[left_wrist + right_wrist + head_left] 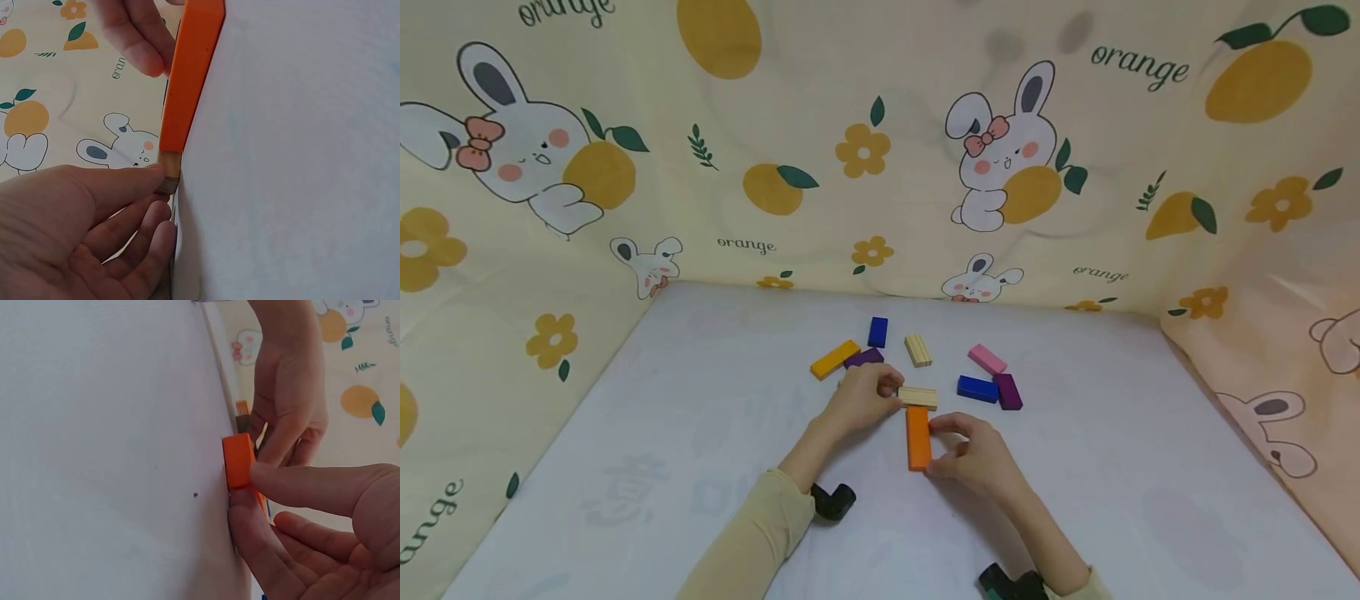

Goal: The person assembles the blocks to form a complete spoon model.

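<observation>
An orange block [918, 438] lies lengthwise on the white table, its far end against a pale wooden block [919, 397] set crosswise. My left hand [867, 397] pinches the left end of that wooden block. In the left wrist view, the left thumb presses the wooden block [169, 167] near its end, with the other fingers curled behind. My right hand [981, 457] is at the orange block's right side. In the right wrist view, thumb and finger hold the near end of the orange block [238, 461], low on the tabletop.
Behind my left hand lie a yellow-orange block [835, 360], a purple block [864, 357] and a blue block [877, 332]. Another wooden block [917, 350] sits farther back. To the right are pink [987, 359], blue [977, 389] and purple [1008, 392] blocks. A printed cloth [910, 200] borders the table.
</observation>
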Demonstrator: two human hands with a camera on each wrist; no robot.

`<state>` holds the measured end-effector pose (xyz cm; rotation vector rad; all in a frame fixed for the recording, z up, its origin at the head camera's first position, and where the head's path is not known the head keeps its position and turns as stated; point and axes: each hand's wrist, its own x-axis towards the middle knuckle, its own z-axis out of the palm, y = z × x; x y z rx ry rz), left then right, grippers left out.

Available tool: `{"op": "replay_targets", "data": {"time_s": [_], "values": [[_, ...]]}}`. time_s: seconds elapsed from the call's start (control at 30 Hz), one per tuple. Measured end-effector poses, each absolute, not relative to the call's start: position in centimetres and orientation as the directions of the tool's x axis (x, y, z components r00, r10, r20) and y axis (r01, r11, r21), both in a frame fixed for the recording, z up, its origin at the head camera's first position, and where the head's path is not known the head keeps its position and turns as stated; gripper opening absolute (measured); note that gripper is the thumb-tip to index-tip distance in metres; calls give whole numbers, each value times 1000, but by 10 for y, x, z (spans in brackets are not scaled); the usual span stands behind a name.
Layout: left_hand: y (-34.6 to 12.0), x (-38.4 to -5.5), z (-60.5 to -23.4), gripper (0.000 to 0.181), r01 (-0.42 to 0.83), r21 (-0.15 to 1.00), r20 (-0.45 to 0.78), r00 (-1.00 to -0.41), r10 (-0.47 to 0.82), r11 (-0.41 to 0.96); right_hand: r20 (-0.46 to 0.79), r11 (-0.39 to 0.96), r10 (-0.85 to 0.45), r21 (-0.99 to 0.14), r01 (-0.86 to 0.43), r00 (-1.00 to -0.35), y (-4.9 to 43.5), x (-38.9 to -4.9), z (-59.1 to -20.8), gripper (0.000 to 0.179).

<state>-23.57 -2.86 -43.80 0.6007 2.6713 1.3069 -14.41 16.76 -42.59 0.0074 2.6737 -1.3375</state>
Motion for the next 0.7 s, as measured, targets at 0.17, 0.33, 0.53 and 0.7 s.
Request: {"op": "replay_targets", "data": {"time_s": [0.17,0.33,0.53,0.7], "values": [[-28,-235,-438,25,305,771,74,-915,397,559,-132,588,-59,-806,72,-990,165,-142,-427,45],[-28,-234,-438,25,309,753,75,-917,391,581,-128,579,-64,-813,68,-990,162,-141,-428,44],[-28,-234,-439,23,323,739,83,-915,396,592,-126,574,-63,-816,68,-990,162,-141,-427,44],[-28,-234,-438,24,320,737,77,-915,397,595,-141,574,-56,-814,84,-988,161,-140,-425,45]]}}
